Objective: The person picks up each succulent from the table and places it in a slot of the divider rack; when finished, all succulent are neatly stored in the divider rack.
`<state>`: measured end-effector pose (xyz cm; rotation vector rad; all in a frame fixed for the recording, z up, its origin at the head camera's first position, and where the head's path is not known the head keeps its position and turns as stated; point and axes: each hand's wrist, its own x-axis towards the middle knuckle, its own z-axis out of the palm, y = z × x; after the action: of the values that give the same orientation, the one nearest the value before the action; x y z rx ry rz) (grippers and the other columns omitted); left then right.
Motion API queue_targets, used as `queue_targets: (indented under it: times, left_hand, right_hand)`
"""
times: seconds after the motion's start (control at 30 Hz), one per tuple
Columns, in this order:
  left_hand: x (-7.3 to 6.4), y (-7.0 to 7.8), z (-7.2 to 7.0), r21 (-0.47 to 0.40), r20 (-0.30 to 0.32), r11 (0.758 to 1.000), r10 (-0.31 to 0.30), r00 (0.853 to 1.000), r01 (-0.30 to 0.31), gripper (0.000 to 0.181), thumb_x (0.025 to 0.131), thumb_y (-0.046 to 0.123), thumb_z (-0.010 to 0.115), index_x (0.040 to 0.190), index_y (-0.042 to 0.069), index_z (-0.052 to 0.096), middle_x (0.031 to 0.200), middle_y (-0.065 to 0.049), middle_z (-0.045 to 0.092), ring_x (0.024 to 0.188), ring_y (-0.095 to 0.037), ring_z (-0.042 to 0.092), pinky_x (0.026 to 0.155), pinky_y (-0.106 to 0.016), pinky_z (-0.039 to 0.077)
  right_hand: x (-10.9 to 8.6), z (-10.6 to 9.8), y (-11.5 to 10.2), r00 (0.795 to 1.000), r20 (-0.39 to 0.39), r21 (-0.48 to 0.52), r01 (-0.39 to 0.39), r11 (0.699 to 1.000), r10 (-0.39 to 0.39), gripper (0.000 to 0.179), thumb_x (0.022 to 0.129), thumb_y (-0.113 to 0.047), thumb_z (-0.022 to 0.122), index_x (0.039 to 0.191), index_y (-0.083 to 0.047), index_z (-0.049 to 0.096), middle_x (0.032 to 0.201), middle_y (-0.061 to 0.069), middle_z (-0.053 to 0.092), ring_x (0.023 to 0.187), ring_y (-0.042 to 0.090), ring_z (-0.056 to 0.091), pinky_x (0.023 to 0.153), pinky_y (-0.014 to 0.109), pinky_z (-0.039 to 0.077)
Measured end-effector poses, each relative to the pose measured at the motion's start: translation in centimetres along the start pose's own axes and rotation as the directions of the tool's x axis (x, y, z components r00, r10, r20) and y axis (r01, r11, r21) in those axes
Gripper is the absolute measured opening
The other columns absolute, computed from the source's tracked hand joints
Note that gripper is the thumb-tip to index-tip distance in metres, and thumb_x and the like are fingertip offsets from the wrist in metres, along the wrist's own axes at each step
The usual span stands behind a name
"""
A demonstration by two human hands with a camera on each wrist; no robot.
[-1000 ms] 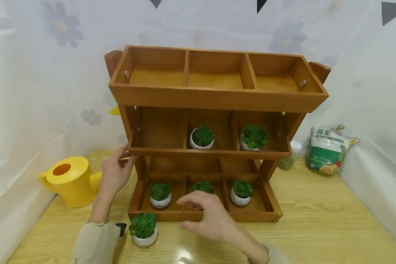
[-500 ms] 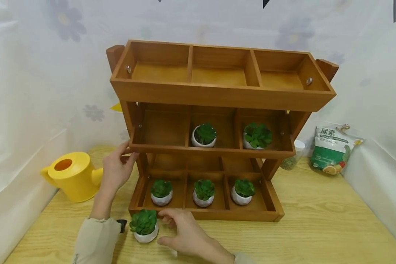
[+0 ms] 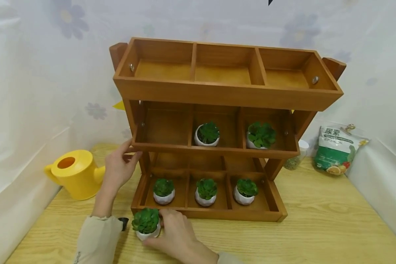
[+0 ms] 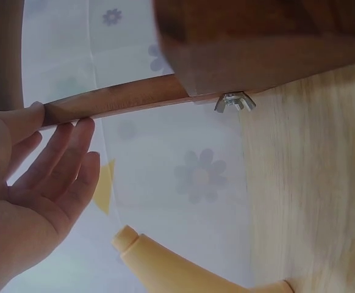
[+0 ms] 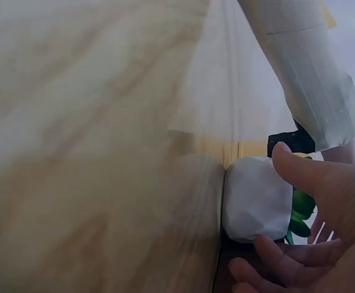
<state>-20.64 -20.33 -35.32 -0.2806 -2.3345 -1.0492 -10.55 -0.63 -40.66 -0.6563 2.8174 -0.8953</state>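
My right hand [image 3: 178, 234] has its thumb and fingers on either side of a potted succulent [image 3: 146, 221], in front of the shelf's lower left corner. In the right wrist view its faceted white pot [image 5: 257, 198] stands on the table, with thumb and fingertips at opposite sides. My left hand [image 3: 118, 167] holds the left side of the brown wooden three-tier plant shelf [image 3: 227, 96]. The left wrist view shows thumb and fingers pinching a wooden bar [image 4: 122, 96]. The bottom tier holds three potted succulents, one per compartment; the middle tier has two, in its centre and right compartments.
A yellow watering can [image 3: 77, 176] stands left of the shelf, beside my left forearm. To the right are a white-lidded jar [image 3: 297, 156] and a green and white bag [image 3: 336, 150] with a clip. Patterned white sheeting [image 3: 85, 73] surrounds the wood-grain table [image 3: 330, 223].
My right hand has moved left from in front of the bottom tier's centre to the succulent on the table and closed around its pot. The left hand stays on the shelf. The head view has shifted slightly.
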Motion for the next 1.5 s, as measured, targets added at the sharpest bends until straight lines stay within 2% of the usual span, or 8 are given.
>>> queue_targets:
  times: [0.13,0.27,0.47,0.6,0.83,0.97,1.23,1.5]
  left_hand:
    - [-0.1,0.1,0.0,0.003,0.015,1.000,-0.016,1.000,0.016,0.045,0.093,0.010,0.063,0.135,0.000,0.052,0.104,-0.027,0.067,0.080,-0.042,0.068,0.069,-0.053,0.056]
    - [-0.1,0.2,0.0,0.005,0.016,1.000,0.000,1.000,0.000,0.046,0.093,0.010,0.063,0.137,0.001,0.051,0.105,-0.027,0.067,0.079,-0.042,0.068,0.067,-0.053,0.057]
    - [0.0,0.0,0.1,0.006,0.003,1.000,0.019,1.000,-0.019,0.045,0.092,0.008,0.064,0.135,0.001,0.053,0.104,-0.026,0.068,0.078,-0.042,0.068,0.067,-0.053,0.057]
    - [0.0,0.0,0.1,0.016,0.007,1.000,0.010,1.000,-0.010,0.045,0.092,0.009,0.063,0.135,0.001,0.053,0.104,-0.026,0.067,0.079,-0.042,0.068,0.068,-0.053,0.057]
    - [0.0,-0.2,0.1,0.024,0.003,1.000,-0.001,1.000,0.001,0.044,0.093,0.010,0.063,0.135,0.003,0.053,0.104,-0.025,0.068,0.080,-0.041,0.069,0.068,-0.053,0.057]
    - [0.0,-0.3,0.1,0.027,0.000,1.000,0.005,1.000,-0.005,0.044,0.093,0.010,0.063,0.135,0.003,0.053,0.104,-0.025,0.068,0.079,-0.041,0.069,0.067,-0.053,0.057]
    - [0.0,-0.3,0.2,0.022,-0.001,1.000,0.013,1.000,-0.013,0.045,0.093,0.009,0.063,0.136,0.003,0.053,0.104,-0.026,0.068,0.079,-0.042,0.068,0.067,-0.053,0.057]
    - [0.1,-0.2,0.1,0.019,-0.001,1.000,0.005,1.000,-0.005,0.045,0.093,0.009,0.063,0.136,0.003,0.052,0.103,-0.025,0.068,0.080,-0.041,0.068,0.068,-0.053,0.057]
  right_hand:
    - [0.2,0.1,-0.5,1.000,-0.018,-0.067,-0.020,0.998,0.019,0.055,0.065,-0.060,0.080,0.094,-0.015,0.066,0.077,-0.007,0.056,0.070,0.010,0.059,0.058,0.025,0.051]
    - [0.2,0.2,-0.5,0.999,-0.045,-0.085,0.004,0.996,-0.008,0.050,0.069,-0.057,0.079,0.093,-0.014,0.067,0.076,-0.006,0.056,0.068,0.010,0.059,0.056,0.023,0.051]
    - [0.0,0.0,0.0,1.000,-0.025,-0.014,0.008,1.000,-0.008,0.058,0.069,-0.054,0.079,0.104,-0.009,0.068,0.086,-0.003,0.061,0.076,0.012,0.061,0.060,0.023,0.051]
    - [-0.4,-0.2,0.4,0.999,-0.020,0.005,0.048,0.999,-0.048,0.058,0.069,-0.052,0.080,0.105,-0.008,0.069,0.097,-0.002,0.065,0.085,0.012,0.062,0.067,0.025,0.053]
    - [-0.7,-0.4,0.8,0.994,0.058,0.115,0.084,0.990,-0.091,0.052,0.071,-0.043,0.080,0.105,-0.007,0.067,0.089,-0.004,0.068,0.078,0.002,0.061,0.064,0.016,0.050]
    - [-0.7,-0.7,1.0,0.992,0.087,0.147,0.082,0.986,-0.096,0.054,0.072,-0.042,0.080,0.110,-0.007,0.065,0.095,-0.004,0.067,0.082,0.002,0.061,0.068,0.017,0.051]
    - [-0.5,-0.5,1.0,0.992,0.084,0.231,0.069,0.971,-0.090,0.055,0.070,-0.043,0.083,0.108,-0.009,0.065,0.096,-0.011,0.064,0.084,-0.001,0.058,0.073,0.018,0.051]
    - [-0.5,-0.6,1.0,0.996,0.033,0.203,0.076,0.976,-0.085,0.057,0.067,-0.045,0.085,0.107,-0.009,0.067,0.099,-0.008,0.063,0.090,0.004,0.058,0.077,0.021,0.051]
